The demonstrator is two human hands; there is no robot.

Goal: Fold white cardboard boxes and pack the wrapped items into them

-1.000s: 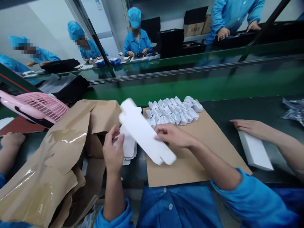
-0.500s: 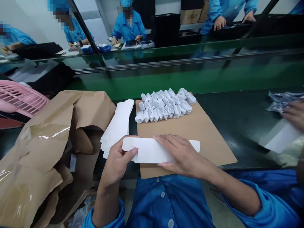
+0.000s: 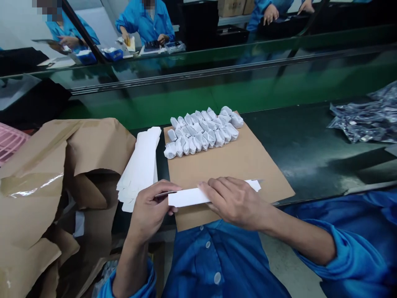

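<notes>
A long, narrow white cardboard box [image 3: 189,197] is held crosswise in front of me, one of its narrow sides facing up. My left hand [image 3: 153,207] grips its left end, thumb above and fingertips below, where a thin flap sticks out. Over the right part lies my right hand [image 3: 232,200], fingers closed around the box; a white end tab shows past it. Under the box is a flat brown cardboard sheet [image 3: 254,165]. On that sheet stand rows of small parcels wrapped in white paper [image 3: 201,132]. Left of it lies a stack of flat white box blanks [image 3: 141,161].
An open, crumpled brown carton [image 3: 34,165] fills the left side, with a pink basket-like thing [image 3: 10,142] behind it. Clear plastic bags [image 3: 359,116] lie at right on the dark bench. Beyond the green ledge [image 3: 155,107], people in blue work at another line.
The white box has turned from its broad face to a narrow side, between both hands. My view has shifted right and down. The neighbour's hand at the right is out of sight.
</notes>
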